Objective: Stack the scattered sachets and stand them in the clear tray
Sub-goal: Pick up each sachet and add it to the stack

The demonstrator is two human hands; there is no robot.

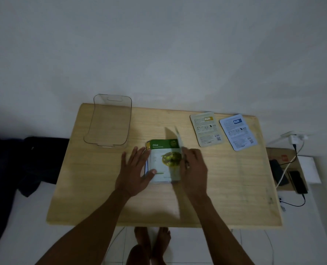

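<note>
Pale wooden desk (225, 188) against a white wall (159, 44); left hand (136, 173) flat, fingers spread, steadying the Olive sachet pile (164, 161); right hand (194, 169) gripping a blurred upright sachet (179, 138); clear tray (109, 121) empty, far-left; beige sachet (206, 129) and blue sachet (238, 131) far-right.

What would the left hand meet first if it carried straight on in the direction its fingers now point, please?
The left hand points up and slightly right across the table. Its fingertips already touch the Olive sachet on the stack, so that comes first. The clear tray lies left of that line, probably missed.
</note>
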